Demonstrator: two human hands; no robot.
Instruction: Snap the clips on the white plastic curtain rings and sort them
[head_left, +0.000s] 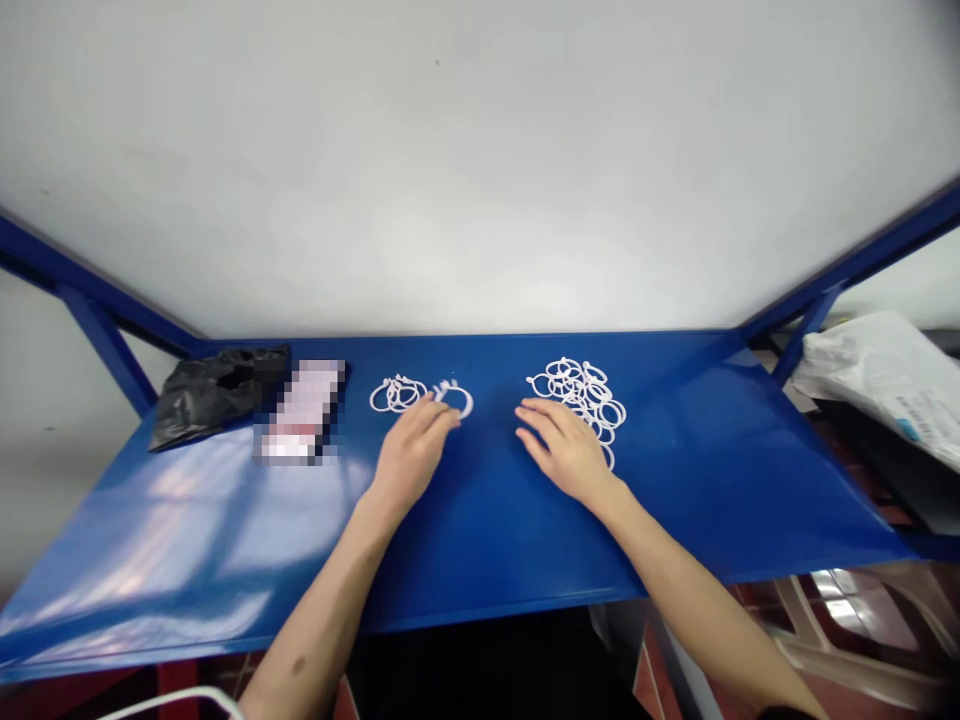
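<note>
My left hand (411,450) is closed, its fingertips pinching a white plastic ring (466,402) with small knobs on it, slightly blurred. Just left of that ring lies a small group of similar white rings (384,398), partly behind my fingers. My right hand (566,450) hovers over or rests on the blue table with fingers stretched out, and I see nothing in them. Beside and partly under it spreads a larger pile of white rings (615,412), overlapping one another; the hand hides some of them.
The shiny blue table (480,550) ends at a pale wall. On its left lie a black plastic bag (217,392) and a pixelated pinkish rectangular object (304,408). Blue frame bars flank both sides. A white plastic bag (885,375) sits beyond the right edge.
</note>
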